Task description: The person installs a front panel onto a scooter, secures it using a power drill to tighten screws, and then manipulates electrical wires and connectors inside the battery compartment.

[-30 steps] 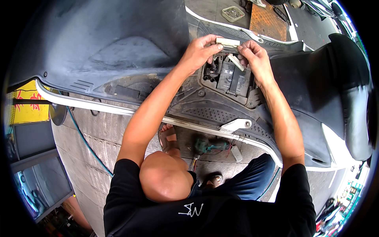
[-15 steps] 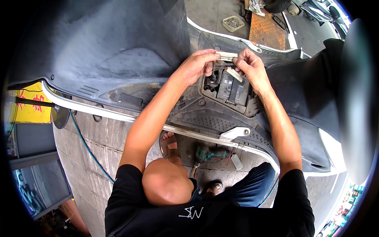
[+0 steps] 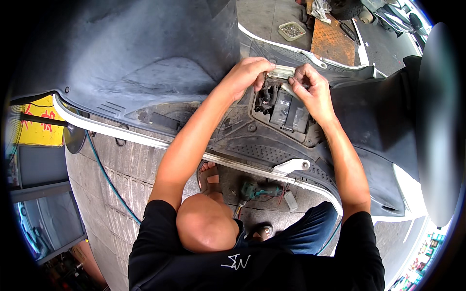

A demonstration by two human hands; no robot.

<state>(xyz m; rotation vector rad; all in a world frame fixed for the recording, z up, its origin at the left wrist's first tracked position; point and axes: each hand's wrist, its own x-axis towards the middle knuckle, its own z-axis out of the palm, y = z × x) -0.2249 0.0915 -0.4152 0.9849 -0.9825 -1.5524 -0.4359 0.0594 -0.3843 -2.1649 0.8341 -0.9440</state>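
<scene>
I've got this pale strip [image 3: 282,72] in the upper middle of the frame, just above the battery [image 3: 289,112], long axis kinda left-to-right, my left hand [image 3: 248,76] pinching its left end, right hand [image 3: 314,91] pinching the other, neither really nearer.

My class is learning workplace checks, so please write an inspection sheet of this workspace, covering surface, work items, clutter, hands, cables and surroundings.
Surface: scooter floorboard, scuffed and dusty; battery bay uncovered.
Work items: off-white strip above the bay; second pale piece, partly hidden; black battery seated in the bay.
Clutter: teal power driver and small grey box on the ground.
Hands: left hand and right hand pinch opposite ends of the strip.
Cables: teal hose or cable on the ground; red wires beside the driver.
Surroundings: tub of small pieces, rust-coloured plate, yellow sign.
</scene>
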